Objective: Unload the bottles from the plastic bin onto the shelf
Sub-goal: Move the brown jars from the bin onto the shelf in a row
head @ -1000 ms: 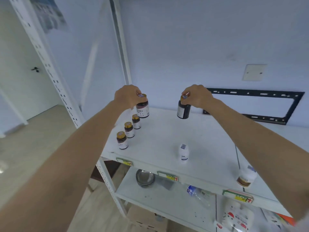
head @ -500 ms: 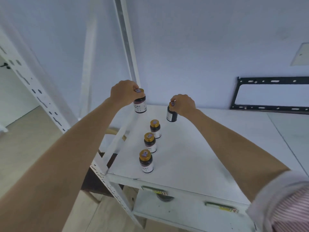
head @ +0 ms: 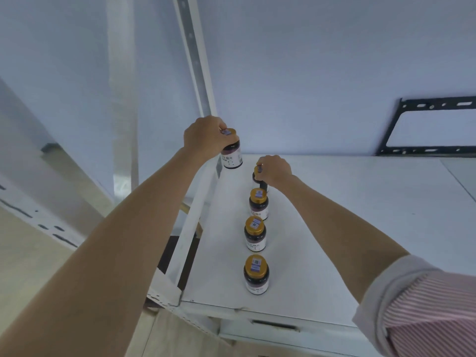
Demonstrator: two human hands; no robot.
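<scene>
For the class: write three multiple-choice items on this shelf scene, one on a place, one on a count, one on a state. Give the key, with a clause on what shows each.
1. Where is the bottle in the right hand?
A. at the far end of the row on the shelf
B. at the near shelf edge
C. on the floor

2. How many bottles stand on the shelf with no hand on them?
A. one
B. three
C. five

3. How is the bottle in the left hand?
A. lying on its side
B. uncapped
C. gripped by its cap, upright, above the shelf's back left part

Key:
1 A: the right-hand bottle sits just beyond the farthest free bottle.
2 B: that one, the middle bottle and the nearest bottle.
3 C: the left-hand bottle hangs upright, gold cap on, under the fingers.
</scene>
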